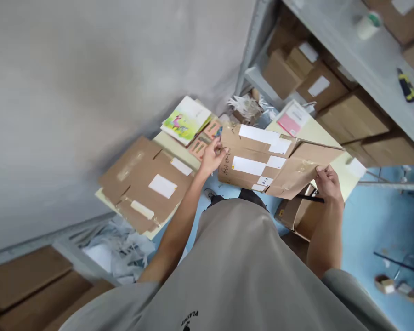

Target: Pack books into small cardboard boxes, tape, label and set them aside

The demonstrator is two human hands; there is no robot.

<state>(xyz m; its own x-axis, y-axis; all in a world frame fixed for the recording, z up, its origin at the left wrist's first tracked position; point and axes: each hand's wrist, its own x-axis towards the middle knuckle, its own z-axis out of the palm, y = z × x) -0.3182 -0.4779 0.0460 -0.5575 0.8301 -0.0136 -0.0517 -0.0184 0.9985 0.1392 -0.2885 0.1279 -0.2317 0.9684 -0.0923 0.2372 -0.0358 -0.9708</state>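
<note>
A flattened cardboard box [251, 154] with white labels and handwriting is held up in front of me. My left hand [212, 157] is closed at its left edge, thumb and fingers pinching there. The fingers of my right hand [328, 181] grip the box's right-hand corner, thumb on top. To the left, another flattened cardboard box [141, 174] with white labels and tape lies on the pale table [174, 146]. Beyond my left hand are a stack of picture books [185, 120] and some orange printed booklets [201, 143].
A shelf [358, 59] on the right holds cardboard boxes, a tape roll [368, 25] and a yellow-black cutter [406, 86]. An open carton [301, 214] stands below my right hand. Paper scraps [124, 243] fill the lower left. A pink-and-white book [292, 118] lies on the table.
</note>
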